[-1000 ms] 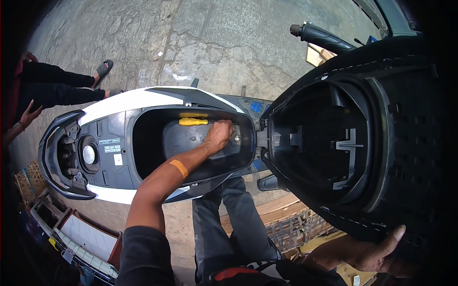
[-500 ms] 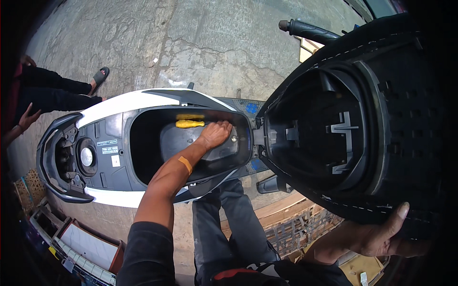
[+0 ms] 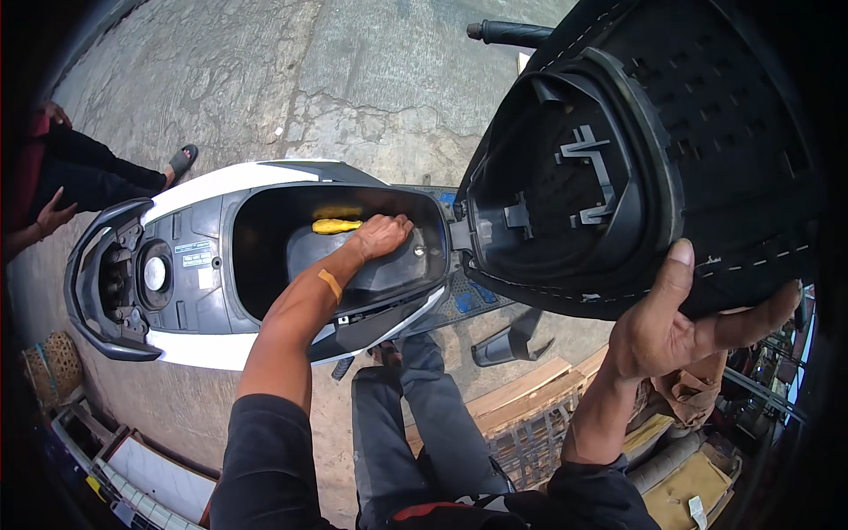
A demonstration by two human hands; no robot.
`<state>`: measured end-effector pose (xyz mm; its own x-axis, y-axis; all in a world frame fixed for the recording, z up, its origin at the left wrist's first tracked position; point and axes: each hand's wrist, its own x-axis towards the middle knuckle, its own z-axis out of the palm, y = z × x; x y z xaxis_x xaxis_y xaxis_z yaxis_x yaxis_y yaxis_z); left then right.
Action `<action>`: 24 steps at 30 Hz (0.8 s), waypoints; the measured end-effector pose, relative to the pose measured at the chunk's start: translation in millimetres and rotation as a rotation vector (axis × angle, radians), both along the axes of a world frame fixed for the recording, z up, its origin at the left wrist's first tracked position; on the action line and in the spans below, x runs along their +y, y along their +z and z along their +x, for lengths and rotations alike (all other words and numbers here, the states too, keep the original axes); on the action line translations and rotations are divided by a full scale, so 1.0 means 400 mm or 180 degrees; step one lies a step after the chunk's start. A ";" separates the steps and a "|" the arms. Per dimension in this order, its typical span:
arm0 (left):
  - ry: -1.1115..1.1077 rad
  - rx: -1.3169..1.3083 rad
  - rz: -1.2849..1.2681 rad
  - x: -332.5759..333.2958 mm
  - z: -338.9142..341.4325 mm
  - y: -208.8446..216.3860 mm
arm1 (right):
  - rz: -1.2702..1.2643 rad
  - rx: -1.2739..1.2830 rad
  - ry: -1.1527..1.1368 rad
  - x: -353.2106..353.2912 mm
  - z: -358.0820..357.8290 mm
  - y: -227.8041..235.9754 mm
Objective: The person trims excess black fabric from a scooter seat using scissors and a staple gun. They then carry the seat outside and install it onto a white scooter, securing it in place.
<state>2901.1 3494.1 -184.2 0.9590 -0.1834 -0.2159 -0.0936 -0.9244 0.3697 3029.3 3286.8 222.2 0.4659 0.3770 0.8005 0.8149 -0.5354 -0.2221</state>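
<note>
The open underseat storage box (image 3: 265, 265) of a white scooter lies before me, slightly left. My left hand (image 3: 382, 236) reaches into it with curled fingers. Out of their left side sticks the yellow handle of a screwdriver (image 3: 336, 227); its shaft is hidden at the hand, which appears closed on it. A round metal bolt (image 3: 420, 251) shows just right of my fingers. Hinged at the box's right end, the black seat (image 3: 707, 177) stands raised with its underside showing. My right hand (image 3: 658, 340) grips the seat's near edge, thumb on the underside, other fingers partly hidden.
Left of the box are the round fuel cap (image 3: 155, 274) and rear grab rail (image 3: 79, 283). Another person (image 3: 97, 168) stands at the far left. Wooden planks (image 3: 521, 389), a woven basket (image 3: 55, 367) and cardboard (image 3: 689, 486) lie on the near side.
My right hand has moved up and left along the seat edge and shows more fully. The seat appears shifted up-left in the view. My left hand stays in the box by the screwdriver.
</note>
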 end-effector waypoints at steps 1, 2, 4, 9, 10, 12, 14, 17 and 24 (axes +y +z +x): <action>0.0072 0.0064 -0.0117 0.012 -0.011 0.006 | 0.0076 0.0015 0.0044 -0.001 0.000 -0.006; 0.0124 0.0087 -0.0174 0.018 -0.020 0.006 | 0.0149 0.0021 0.0076 -0.004 0.000 -0.010; 0.0274 0.0133 -0.0263 0.038 -0.033 0.000 | 0.0268 0.0130 0.0223 -0.005 0.006 -0.014; 0.0509 0.0532 -0.0016 0.035 -0.067 0.011 | -0.0310 0.0096 -0.0365 -0.019 -0.017 0.010; 0.0520 0.0509 -0.0037 0.037 -0.072 0.008 | -0.0289 0.0091 -0.0304 -0.023 -0.015 0.008; 0.0546 0.0459 -0.0063 0.047 -0.075 0.013 | 0.0025 0.0055 0.0102 -0.019 0.006 -0.008; 0.0444 0.0238 -0.0090 0.030 -0.078 0.019 | 0.0269 -0.0088 0.0362 -0.022 0.024 -0.018; 0.0713 0.0356 -0.0107 -0.013 -0.047 0.051 | 0.0063 -0.0272 0.0170 -0.029 0.031 -0.008; 0.1475 0.0774 -0.0656 -0.024 -0.056 0.026 | 0.0421 -0.0018 0.0097 0.005 0.016 -0.019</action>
<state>2878.7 3484.4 -173.9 0.8764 0.1833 -0.4453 0.4156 -0.7549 0.5073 3035.8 3288.9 214.8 0.4513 0.2818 0.8467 0.8317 -0.4767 -0.2846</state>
